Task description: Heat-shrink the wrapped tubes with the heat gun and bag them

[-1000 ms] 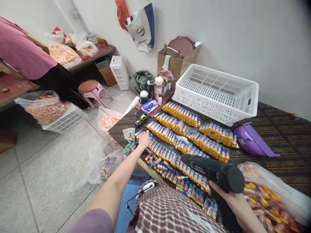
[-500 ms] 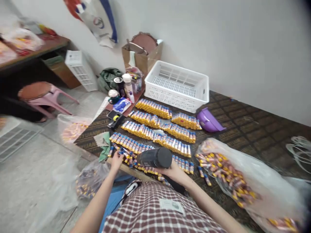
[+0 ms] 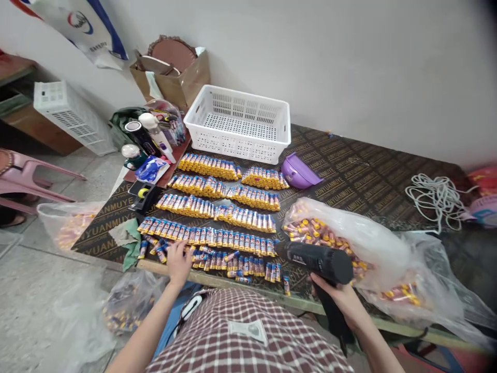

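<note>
My right hand [image 3: 341,298] is closed round the handle of a black hair dryer [image 3: 316,260], its nozzle pointing left along the front rows. My left hand [image 3: 179,263] is palm down at the table's front edge, fingers a little apart, touching loose small tubes [image 3: 159,248] with blue and yellow ends. Just behind it runs a neat row of upright-labelled tubes [image 3: 202,235]. More stacked rows of tubes [image 3: 186,204] lie farther back. A looser front row of tubes [image 3: 244,264] extends to the right of my left hand; one tube [image 3: 286,285] lies apart.
A white plastic crate [image 3: 238,150] stands at the back, with a purple scoop [image 3: 298,171] beside it. A clear bag of tubes [image 3: 349,223] lies right, and a coiled white cord [image 3: 435,199] beyond. Bottles [image 3: 145,137], a tape dispenser [image 3: 144,196] and a green cloth [image 3: 130,243] are left.
The view has turned to the right. My right hand has carried the hair dryer rightward, away from the rows' middle to their right end. My left hand stays among the loose tubes, slightly farther right.
</note>
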The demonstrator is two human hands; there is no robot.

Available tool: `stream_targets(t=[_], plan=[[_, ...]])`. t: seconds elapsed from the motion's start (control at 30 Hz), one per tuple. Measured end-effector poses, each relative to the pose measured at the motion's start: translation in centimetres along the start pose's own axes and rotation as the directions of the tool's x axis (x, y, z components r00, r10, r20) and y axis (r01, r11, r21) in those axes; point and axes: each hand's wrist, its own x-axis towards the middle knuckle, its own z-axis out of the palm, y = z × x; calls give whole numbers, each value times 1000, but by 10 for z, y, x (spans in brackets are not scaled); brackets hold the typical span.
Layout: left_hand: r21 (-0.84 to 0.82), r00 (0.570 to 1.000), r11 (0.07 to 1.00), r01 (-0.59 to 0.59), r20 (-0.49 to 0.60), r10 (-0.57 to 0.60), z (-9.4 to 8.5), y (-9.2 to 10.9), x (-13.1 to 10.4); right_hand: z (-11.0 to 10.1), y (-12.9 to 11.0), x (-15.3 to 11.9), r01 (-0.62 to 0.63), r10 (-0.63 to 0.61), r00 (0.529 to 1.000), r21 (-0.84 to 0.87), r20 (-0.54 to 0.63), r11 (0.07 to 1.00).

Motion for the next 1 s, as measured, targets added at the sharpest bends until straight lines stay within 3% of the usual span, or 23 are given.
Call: stream_targets(t=[0.07, 0.13, 0.2, 0.3, 0.4, 0.5, 0.63, 0.8, 0.9, 1.0], plan=[[-57, 986, 990, -129, 98, 134, 16, 38, -1, -19, 10, -1, -23, 27, 997, 71, -67, 997], [-134, 932, 957, -258, 225, 283, 36, 79, -4, -31, 17, -1, -48, 62, 993, 143, -98, 989], [-206, 832, 904, -374, 357, 425, 60, 121, -7, -39, 21, -1, -62, 86, 991, 218, -102, 974], [-276, 649, 820, -501, 507, 567, 98, 176, -14, -47, 24, -1, -74, 100, 992, 311, -70, 947], [-253, 554, 793, -554, 599, 578, 130, 209, -20, -57, 30, -2, -56, 79, 995, 338, -54, 939], [-173, 540, 793, -585, 646, 539, 145, 220, -27, -68, 38, -3, -42, 68, 996, 339, -64, 940], [-169, 552, 773, -611, 610, 569, 139, 214, -45, -75, 51, 0, -41, 67, 995, 312, -72, 949], [-262, 459, 693, -672, 587, 667, 118, 204, -79, -66, 67, 19, -11, 19, 999, 214, -34, 977], [-263, 506, 713, -650, 551, 664, 107, 198, -93, -56, 69, 30, -2, -7, 999, 166, 50, 986], [-256, 616, 783, -567, 499, 609, 94, 185, -97, -47, 63, 32, -5, -14, 995, 188, 103, 982]])
